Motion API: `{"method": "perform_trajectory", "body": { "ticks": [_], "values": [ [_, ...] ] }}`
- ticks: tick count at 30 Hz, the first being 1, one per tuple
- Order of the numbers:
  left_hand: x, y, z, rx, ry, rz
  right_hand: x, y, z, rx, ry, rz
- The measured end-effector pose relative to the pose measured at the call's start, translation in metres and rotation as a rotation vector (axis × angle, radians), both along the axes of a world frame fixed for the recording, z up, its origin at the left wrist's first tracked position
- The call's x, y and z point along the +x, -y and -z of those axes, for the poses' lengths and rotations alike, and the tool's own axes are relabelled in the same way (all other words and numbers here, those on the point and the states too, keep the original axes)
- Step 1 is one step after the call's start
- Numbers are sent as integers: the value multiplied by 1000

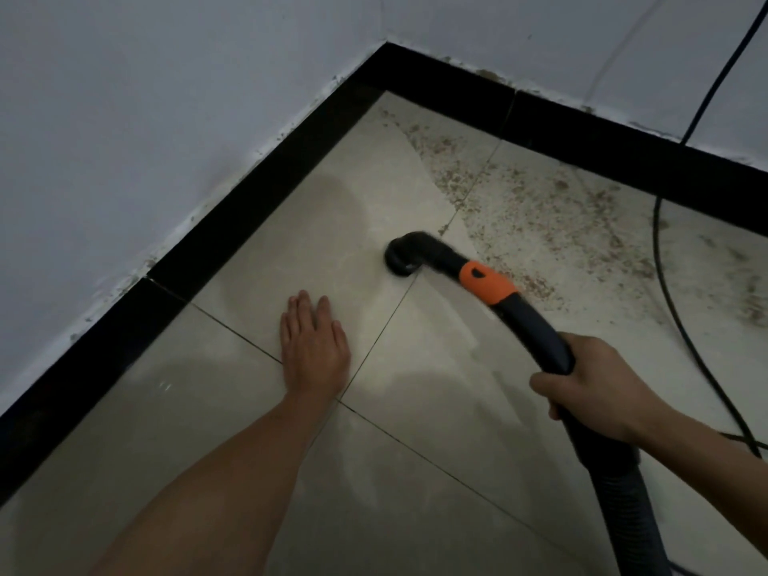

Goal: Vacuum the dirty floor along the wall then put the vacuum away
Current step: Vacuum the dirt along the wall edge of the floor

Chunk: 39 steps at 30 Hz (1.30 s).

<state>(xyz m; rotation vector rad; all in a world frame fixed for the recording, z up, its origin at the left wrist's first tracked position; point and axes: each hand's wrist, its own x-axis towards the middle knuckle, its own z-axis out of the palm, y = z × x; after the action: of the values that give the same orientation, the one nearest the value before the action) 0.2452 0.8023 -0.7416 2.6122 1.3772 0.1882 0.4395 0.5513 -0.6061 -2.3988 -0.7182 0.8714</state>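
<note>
Now right hand (598,384) grips vacuum wand (523,313), nozzle (401,257) well ahead of grip.

It is dim here; the walls (145,97) look grey-blue and the floor tiles (415,430) look dull; the light is weak and even, and I cannot tell where it comes from; soft dark shadows lie on the tiles beside my left hand (313,347) and near the corner; a tiny bright glint (166,386) shines on one tile; the vacuum pipe (523,322) is smeared with blur at its tip; the black skirting (257,193) bends near the edges of my view.
</note>
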Motion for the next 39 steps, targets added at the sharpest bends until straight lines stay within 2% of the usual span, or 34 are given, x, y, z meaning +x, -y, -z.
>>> {"method": "perform_trajectory", "body": {
  "ticks": [3, 8, 13, 20, 24, 28, 33, 39],
  "values": [
    [0, -1, 2, 1, 2, 1, -6, -5, 6, -7, 24, -66],
    [1, -3, 5, 16, -2, -6, 17, -26, 16, -72, 292, 65],
    [1, -3, 6, 30, 3, -16, 25, -48, 20, -153, 509, -3],
    [1, -2, 5, 27, -13, 5, -23, -6, 21, -261, 586, -142],
    [1, -2, 4, 8, -24, 6, -14, 13, 22, -300, 586, -90],
    [2, 0, 2, 4, -29, 0, 18, -26, 22, -216, 567, -23],
    [-2, -1, 4, 16, -38, 14, 33, -72, 12, -131, 357, -32],
    [-1, -1, 2, 3, -43, 12, 0, -5, 2, -115, 164, -46]
  ]
}}
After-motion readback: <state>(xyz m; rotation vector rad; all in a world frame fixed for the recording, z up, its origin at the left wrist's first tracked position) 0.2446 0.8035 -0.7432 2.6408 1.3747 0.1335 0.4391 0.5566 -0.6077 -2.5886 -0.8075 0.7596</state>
